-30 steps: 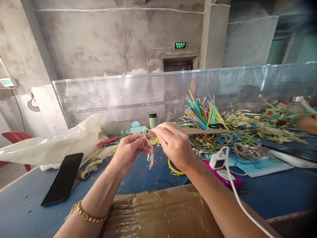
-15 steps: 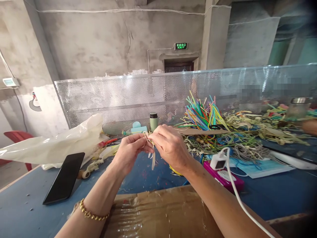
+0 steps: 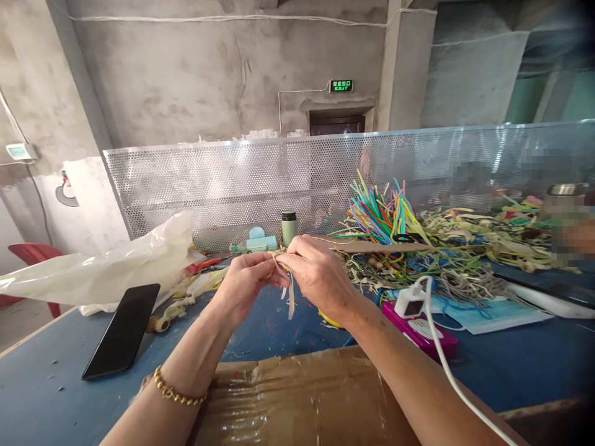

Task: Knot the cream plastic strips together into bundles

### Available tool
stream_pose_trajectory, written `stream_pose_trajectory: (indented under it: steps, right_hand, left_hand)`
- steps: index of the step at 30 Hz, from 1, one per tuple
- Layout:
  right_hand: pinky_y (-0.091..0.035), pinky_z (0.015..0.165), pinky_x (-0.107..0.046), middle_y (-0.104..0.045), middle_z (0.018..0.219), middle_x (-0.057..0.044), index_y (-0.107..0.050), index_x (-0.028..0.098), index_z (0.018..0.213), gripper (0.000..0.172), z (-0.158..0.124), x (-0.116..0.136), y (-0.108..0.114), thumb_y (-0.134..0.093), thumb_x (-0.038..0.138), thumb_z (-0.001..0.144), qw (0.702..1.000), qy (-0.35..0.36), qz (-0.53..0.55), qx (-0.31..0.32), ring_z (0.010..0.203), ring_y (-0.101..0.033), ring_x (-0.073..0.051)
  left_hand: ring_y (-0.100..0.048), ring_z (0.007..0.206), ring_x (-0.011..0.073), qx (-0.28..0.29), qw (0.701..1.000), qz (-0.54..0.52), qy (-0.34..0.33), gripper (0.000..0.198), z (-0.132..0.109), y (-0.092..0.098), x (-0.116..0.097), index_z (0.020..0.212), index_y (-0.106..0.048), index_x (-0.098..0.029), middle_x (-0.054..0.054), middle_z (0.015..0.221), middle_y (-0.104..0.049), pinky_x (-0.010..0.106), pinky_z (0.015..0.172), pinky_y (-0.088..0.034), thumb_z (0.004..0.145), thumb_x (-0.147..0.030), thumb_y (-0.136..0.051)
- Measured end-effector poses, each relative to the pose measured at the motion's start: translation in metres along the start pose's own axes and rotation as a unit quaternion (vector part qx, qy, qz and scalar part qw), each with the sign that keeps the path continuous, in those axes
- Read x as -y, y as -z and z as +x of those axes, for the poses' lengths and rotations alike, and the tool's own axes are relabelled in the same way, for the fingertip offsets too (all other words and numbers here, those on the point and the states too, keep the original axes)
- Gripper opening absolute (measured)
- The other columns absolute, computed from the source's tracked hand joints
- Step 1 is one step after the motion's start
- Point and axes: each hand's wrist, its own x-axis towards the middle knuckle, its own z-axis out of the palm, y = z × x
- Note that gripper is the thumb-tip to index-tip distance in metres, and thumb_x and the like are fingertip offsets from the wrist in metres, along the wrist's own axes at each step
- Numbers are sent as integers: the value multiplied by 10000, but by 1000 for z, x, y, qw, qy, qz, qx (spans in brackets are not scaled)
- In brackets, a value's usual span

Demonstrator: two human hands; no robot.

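Strip [image 3: 289,291] pinched between left hand [image 3: 246,282], right hand [image 3: 318,275], ends dangling.

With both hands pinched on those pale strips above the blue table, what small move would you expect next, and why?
Probably a short pull apart to snug the strips. The left hand and right hand meet fingertip to fingertip around the pale strips, whose loose ends hang free below, apart from the blue table. Whether a knot is formed there is hidden.

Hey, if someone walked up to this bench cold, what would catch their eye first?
Both hands, left hand and right hand, pinch pale strips together above the blue table. Behind them at right sprawls a heap of colourful strips; a black phone lies at left.
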Motion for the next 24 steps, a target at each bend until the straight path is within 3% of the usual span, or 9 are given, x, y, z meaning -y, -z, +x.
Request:
stream_pose_trajectory:
  steps: [6,9,12,24]
  right_hand:
    - [-365,678,-322,-544,816,-61,-635,169,753,242,-5,-9,-12,-512,107,952,999,2,6,44,811,-476,-182]
    - [-353,672,-323,-542,824,-57,-653,165,776,214,-8,-14,-19,-540,142,956,998,2,-4,67,811,-476,-180]
    - [-341,666,-319,-541,823,-53,-647,157,757,211,-9,-17,-24,-563,154,951,997,3,-10,81,798,-468,-170]
    - [-345,684,-290,-551,814,-47,-680,157,783,184,-13,-24,-38,-579,146,935,995,35,20,96,810,-461,-170]
  left_hand:
    - [-676,649,175,14,995,-42,87,90,6,9,5,732,-712,-61,142,712,-717,281,676,-507,739,-125,-650]
    - [-693,652,189,11,989,-68,128,166,10,13,10,741,-713,-56,154,701,-720,286,681,-529,798,-187,-629]
    - [-697,629,178,7,990,-70,126,227,13,15,16,777,-716,-53,156,709,-730,266,652,-538,858,-250,-638]
    - [-708,577,172,-65,979,-115,152,182,23,20,40,784,-693,-32,151,653,-723,237,592,-567,898,-97,-567]
